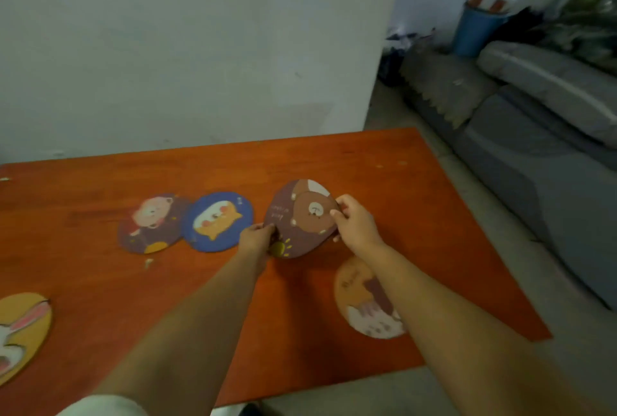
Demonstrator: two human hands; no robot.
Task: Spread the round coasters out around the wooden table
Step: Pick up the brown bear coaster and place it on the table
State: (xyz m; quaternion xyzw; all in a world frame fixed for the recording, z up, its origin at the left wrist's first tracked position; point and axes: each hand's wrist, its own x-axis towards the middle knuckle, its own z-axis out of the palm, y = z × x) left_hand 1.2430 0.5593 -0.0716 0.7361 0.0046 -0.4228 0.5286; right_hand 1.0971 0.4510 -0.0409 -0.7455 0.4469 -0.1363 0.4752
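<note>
A brown bear coaster [300,218] is held tilted above the middle of the wooden table [384,162]. My left hand [257,237] pinches its lower left edge and my right hand [355,222] grips its right edge. A blue coaster with an orange cat [217,222] and a dark purple coaster with a bear [152,223] lie flat to the left, overlapping slightly. An orange coaster [364,302] lies near the right front, partly hidden under my right forearm. A yellow rabbit coaster [20,332] sits at the left front edge.
The table stands against a white wall [200,48]. A grey sofa [534,135] runs along the right side, with a blue bucket [474,30] behind it. A small white scrap [148,262] lies on the table below the purple coaster.
</note>
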